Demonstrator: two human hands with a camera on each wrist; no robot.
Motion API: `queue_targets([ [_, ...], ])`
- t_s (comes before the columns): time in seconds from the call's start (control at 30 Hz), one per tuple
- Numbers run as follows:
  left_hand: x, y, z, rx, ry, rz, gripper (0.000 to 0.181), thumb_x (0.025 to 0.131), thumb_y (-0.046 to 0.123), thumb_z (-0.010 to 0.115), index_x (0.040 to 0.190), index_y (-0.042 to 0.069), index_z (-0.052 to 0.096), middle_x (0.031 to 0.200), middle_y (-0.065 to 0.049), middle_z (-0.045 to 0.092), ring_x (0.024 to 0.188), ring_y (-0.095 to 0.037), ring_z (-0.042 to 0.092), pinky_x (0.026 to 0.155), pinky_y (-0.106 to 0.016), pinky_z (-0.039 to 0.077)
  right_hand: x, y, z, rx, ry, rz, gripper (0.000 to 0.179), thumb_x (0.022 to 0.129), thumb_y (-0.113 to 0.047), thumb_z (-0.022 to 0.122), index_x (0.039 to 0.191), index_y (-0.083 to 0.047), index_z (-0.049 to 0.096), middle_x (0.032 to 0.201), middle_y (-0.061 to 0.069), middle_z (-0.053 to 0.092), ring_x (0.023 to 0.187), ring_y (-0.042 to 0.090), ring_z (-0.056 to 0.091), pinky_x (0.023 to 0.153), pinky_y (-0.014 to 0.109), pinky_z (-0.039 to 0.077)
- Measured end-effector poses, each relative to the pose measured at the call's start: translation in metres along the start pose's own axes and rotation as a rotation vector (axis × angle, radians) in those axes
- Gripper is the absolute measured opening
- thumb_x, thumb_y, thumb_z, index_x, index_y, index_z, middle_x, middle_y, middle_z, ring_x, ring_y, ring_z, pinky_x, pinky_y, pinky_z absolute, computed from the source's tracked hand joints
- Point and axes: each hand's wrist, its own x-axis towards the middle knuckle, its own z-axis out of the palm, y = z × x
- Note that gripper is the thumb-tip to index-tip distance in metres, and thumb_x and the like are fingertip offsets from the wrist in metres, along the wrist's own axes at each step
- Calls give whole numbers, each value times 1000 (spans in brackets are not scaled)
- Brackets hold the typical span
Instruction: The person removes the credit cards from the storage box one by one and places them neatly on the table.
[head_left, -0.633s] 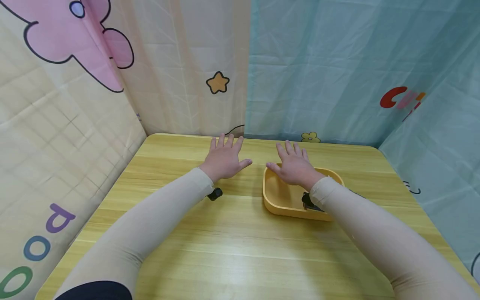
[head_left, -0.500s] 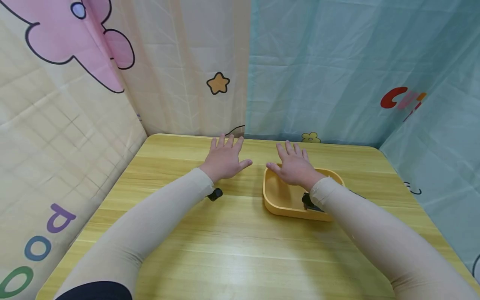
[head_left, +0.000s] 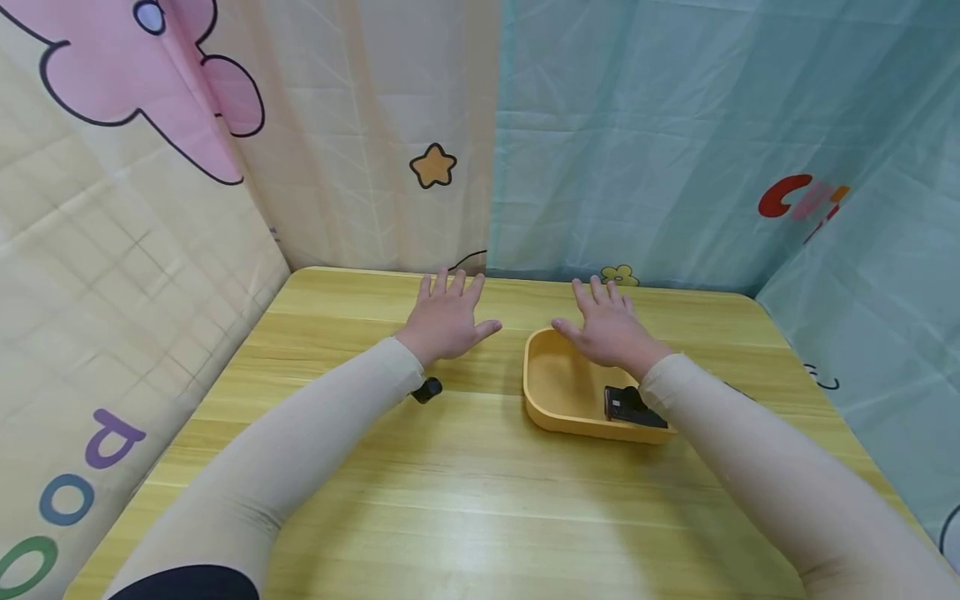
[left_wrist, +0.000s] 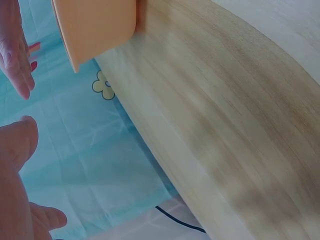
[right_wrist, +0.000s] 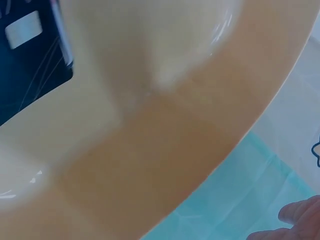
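Over the left-centre of the table my left hand (head_left: 442,321) is held out, palm down, fingers spread and holding nothing. My right hand (head_left: 609,332) reaches over the back of a yellow-orange plastic tray (head_left: 577,426), fingers straight and holding nothing. Inside the tray lies a flat dark rectangular item (head_left: 624,405) with a pale patch on it, partly hidden by my right wrist and sleeve. The right wrist view shows this dark item (right_wrist: 30,60) close up on the tray floor, with my right fingertips (right_wrist: 300,217) at the lower right corner.
The tray stands right of centre on a light wooden table (head_left: 450,500). A printed curtain (head_left: 637,150) hangs along the table's back and sides. A small black piece (head_left: 427,390) shows under my left wrist.
My right hand has shifted a little to the right and away from me, uncovering more of the dark item in the tray. My left hand keeps its place.
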Motion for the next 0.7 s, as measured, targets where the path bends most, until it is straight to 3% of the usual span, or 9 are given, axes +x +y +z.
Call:
queue_targets([
  [0.37,1,-4,3,-21,-2,8,88,104,71,41,170,17,18,174,-19,20,162,-48,8,129,-65,4,-17,36,-10,20,-3,-12,89,110,-59,37,169,-3,0,172,33,-7,156,60,-8,125,72,1],
  [0.7,2,-2,9,-55,7,39,87,104,69,43,169,17,21,174,-18,24,162,-47,11,129,-64,8,-46,78,-19,19,-38,8,90,111,-57,38,167,2,1,168,40,-3,151,68,-4,122,76,4],
])
